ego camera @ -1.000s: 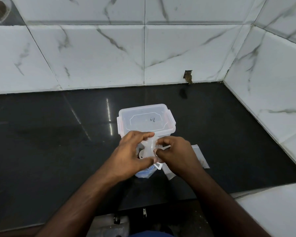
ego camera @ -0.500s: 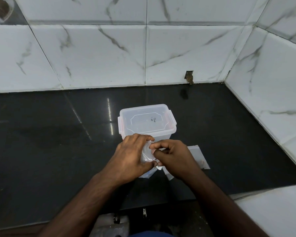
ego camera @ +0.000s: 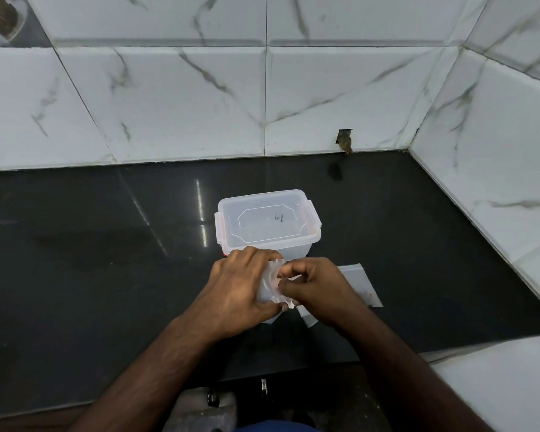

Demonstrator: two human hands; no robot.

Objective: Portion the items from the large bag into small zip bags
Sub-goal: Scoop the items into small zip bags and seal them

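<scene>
My left hand (ego camera: 234, 294) and right hand (ego camera: 317, 291) both in a curled grip pinching one small zip bag (ego camera: 270, 283) over the near bench (ego camera: 91, 244), flat clear bags (ego camera: 360, 283) just right, lidded clear container (ego camera: 267, 222) just beyond, dark scrawl on lid unreadable

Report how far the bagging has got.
Done: no filled zip bag can be seen set aside; the box stands lidded. In hand: left hand and right hand both pinch one small clear bag. Left: a flat bag lies beside the right hand; its contents are unclear.
</scene>
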